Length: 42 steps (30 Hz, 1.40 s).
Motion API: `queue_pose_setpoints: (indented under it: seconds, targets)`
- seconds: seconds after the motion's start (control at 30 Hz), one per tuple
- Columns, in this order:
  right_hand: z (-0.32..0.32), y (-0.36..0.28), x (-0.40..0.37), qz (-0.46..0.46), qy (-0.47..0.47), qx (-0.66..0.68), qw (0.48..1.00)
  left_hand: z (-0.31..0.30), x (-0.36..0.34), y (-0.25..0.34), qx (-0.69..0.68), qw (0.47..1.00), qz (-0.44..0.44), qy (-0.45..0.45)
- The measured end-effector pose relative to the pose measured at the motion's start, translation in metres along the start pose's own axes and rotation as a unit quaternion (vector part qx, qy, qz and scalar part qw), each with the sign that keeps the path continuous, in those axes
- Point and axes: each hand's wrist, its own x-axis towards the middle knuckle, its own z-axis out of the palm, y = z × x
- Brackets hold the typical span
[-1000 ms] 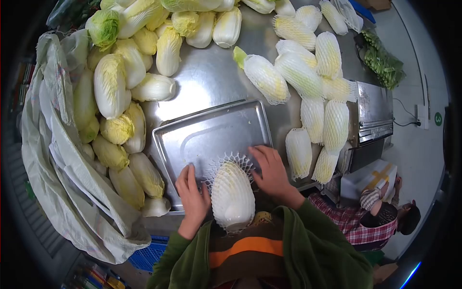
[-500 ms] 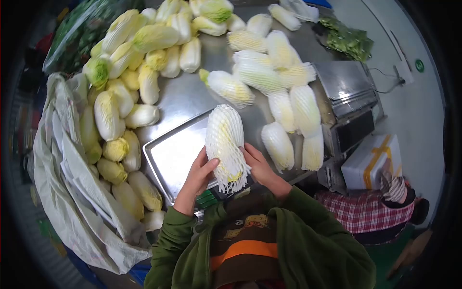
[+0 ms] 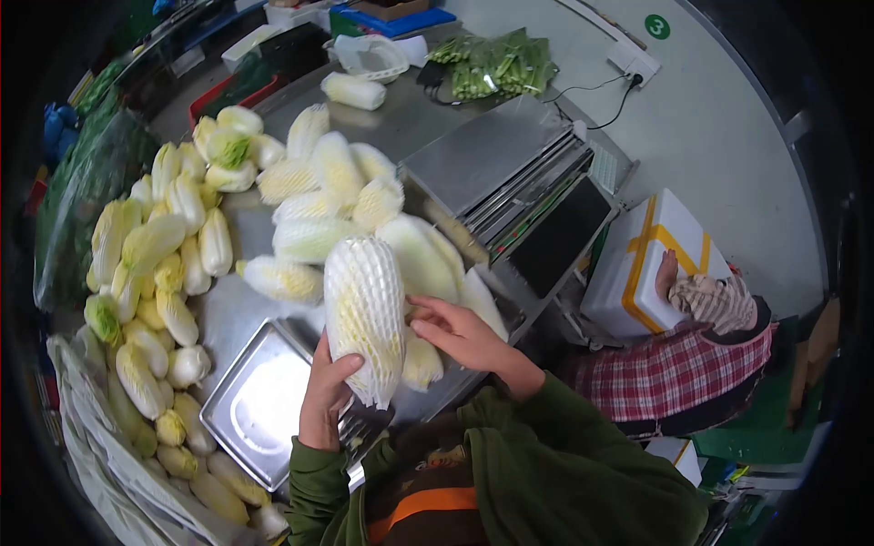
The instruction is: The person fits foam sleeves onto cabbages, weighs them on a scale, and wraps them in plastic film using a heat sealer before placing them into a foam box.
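Note:
A Chinese cabbage [image 3: 364,314] in a white foam net stands upright in front of me, its net ends bunched at the bottom. My left hand [image 3: 328,382] is closed around its lower left side, thumb across the front. At its right edge is my right hand [image 3: 464,337], fingers stretched out and slightly apart; whether the fingertips touch the net is hard to tell. Behind lie several netted cabbages [image 3: 314,238] on the steel table [image 3: 238,296]. Several bare cabbages [image 3: 155,241] are piled on the left. Left of the held cabbage lies a shallow metal tray [image 3: 211,414].
A steel wrapping machine [image 3: 496,159] borders the table on the right. Beyond it are a taped white foam box [image 3: 628,282] and another person in a checked garment [image 3: 674,378]. Bagged greens [image 3: 505,68] lie at the back, a pale plastic sheet [image 3: 82,437] front left.
My view has turned to the right. The held cabbage has come toward the netted ones, still in my left hand. My right hand's fingers have loosened from its side.

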Motion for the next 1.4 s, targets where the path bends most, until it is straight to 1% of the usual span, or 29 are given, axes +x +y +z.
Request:
queue_pose_setpoints:
  seconds: [0.13, 0.2, 0.27, 0.33, 0.37, 0.43, 0.47, 0.53, 0.6, 0.63, 0.67, 0.7, 0.73, 0.77, 0.8, 0.83, 0.9, 0.93, 0.97, 1.03, 1.07, 1.1, 1.13, 1.2, 1.27, 1.3, 1.33, 1.37, 1.4]
  targets:
    - [-0.104, 0.012, 0.008, -0.063, 0.124, -0.087, 0.986, 0.079, 0.098, -0.01, 0.067, 0.997, 0.029, -0.005]
    - [-0.15, 0.025, 0.018, -0.062, 0.153, -0.042, 0.985, 0.115, 0.147, -0.015, 0.168, 0.984, 0.061, -0.007]
    - [-0.192, 0.036, 0.024, -0.059, 0.246, 0.031, 0.967, 0.154, 0.195, -0.017, 0.229, 0.972, 0.054, 0.008]
    - [-0.239, 0.047, 0.036, -0.134, 0.355, 0.072, 0.923, 0.186, 0.25, -0.02, 0.366, 0.927, 0.079, 0.014]
    - [-0.266, 0.052, 0.041, -0.146, 0.41, 0.089, 0.896, 0.202, 0.276, -0.022, 0.368, 0.926, 0.079, 0.008]
    - [-0.332, 0.063, 0.053, -0.154, 0.526, 0.071, 0.833, 0.227, 0.328, -0.028, 0.552, 0.805, 0.214, 0.022]
    - [-0.366, 0.077, 0.061, -0.146, 0.588, 0.046, 0.794, 0.238, 0.352, -0.033, 0.555, 0.804, 0.214, 0.019]
    - [-0.429, 0.092, 0.075, -0.131, 0.64, 0.062, 0.754, 0.259, 0.395, -0.046, 0.662, 0.687, 0.299, 0.018]
    - [-0.494, 0.123, 0.089, -0.047, 0.64, -0.032, 0.766, 0.278, 0.421, -0.055, 0.738, 0.653, 0.17, -0.024]
    - [-0.53, 0.164, 0.104, -0.014, 0.617, -0.106, 0.779, 0.277, 0.425, -0.067, 0.768, 0.624, 0.14, -0.007]
    - [-0.556, 0.161, 0.104, 0.028, 0.555, -0.149, 0.818, 0.273, 0.429, -0.077, 0.795, 0.598, 0.105, 0.011]
    - [-0.598, 0.19, 0.108, 0.037, 0.516, -0.164, 0.84, 0.27, 0.424, -0.087, 0.796, 0.571, 0.194, 0.045]
    - [-0.578, 0.155, 0.11, -0.016, 0.592, -0.159, 0.79, 0.267, 0.412, -0.09, 0.794, 0.534, 0.283, 0.067]
    - [-0.55, 0.112, 0.108, -0.068, 0.603, -0.132, 0.784, 0.259, 0.395, -0.082, 0.798, 0.532, 0.269, 0.09]
    - [-0.515, 0.073, 0.104, -0.115, 0.615, -0.105, 0.773, 0.256, 0.374, -0.074, 0.736, 0.577, 0.347, 0.076]
    - [-0.476, 0.041, 0.098, -0.124, 0.557, -0.012, 0.821, 0.249, 0.348, -0.073, 0.664, 0.614, 0.423, 0.057]
    - [-0.39, 0.008, 0.097, -0.105, 0.396, 0.133, 0.902, 0.208, 0.284, -0.079, 0.565, 0.729, 0.38, 0.068]
    - [-0.348, 0.002, 0.089, -0.082, 0.293, 0.186, 0.934, 0.193, 0.249, -0.086, 0.523, 0.752, 0.391, 0.087]
    - [-0.3, -0.009, 0.079, -0.023, 0.19, 0.167, 0.967, 0.175, 0.21, -0.094, 0.514, 0.786, 0.32, 0.125]
    - [-0.24, 0.017, 0.048, 0.05, -0.021, 0.039, 0.998, 0.13, 0.149, -0.11, 0.547, 0.75, 0.269, 0.256]
    - [-0.216, 0.041, 0.033, 0.03, -0.021, -0.005, 0.999, 0.109, 0.125, -0.117, 0.512, 0.752, 0.218, 0.353]
    - [-0.196, 0.065, 0.016, 0.063, 0.016, -0.038, 0.997, 0.091, 0.109, -0.12, 0.465, 0.742, 0.198, 0.441]
    - [-0.187, 0.086, -0.003, 0.091, 0.003, -0.183, 0.979, 0.074, 0.099, -0.118, 0.476, 0.705, 0.216, 0.48]
    - [-0.164, 0.116, -0.032, 0.102, 0.052, -0.245, 0.963, 0.067, 0.102, -0.089, 0.569, 0.654, 0.281, 0.413]
    - [-0.144, 0.127, -0.04, 0.109, 0.077, -0.216, 0.967, 0.083, 0.14, -0.053, 0.609, 0.652, 0.329, 0.31]
    - [-0.134, 0.131, -0.041, 0.107, 0.099, -0.18, 0.973, 0.082, 0.166, -0.04, 0.638, 0.662, 0.323, 0.226]
    - [-0.123, 0.134, -0.042, 0.106, 0.108, -0.183, 0.971, 0.083, 0.192, -0.027, 0.689, 0.637, 0.316, 0.143]
    - [-0.112, 0.137, -0.045, 0.108, 0.084, -0.233, 0.963, 0.075, 0.218, -0.028, 0.752, 0.584, 0.292, 0.092]
    - [-0.103, 0.144, -0.047, 0.111, 0.06, -0.282, 0.951, 0.076, 0.244, -0.023, 0.838, 0.524, 0.152, 0.024]
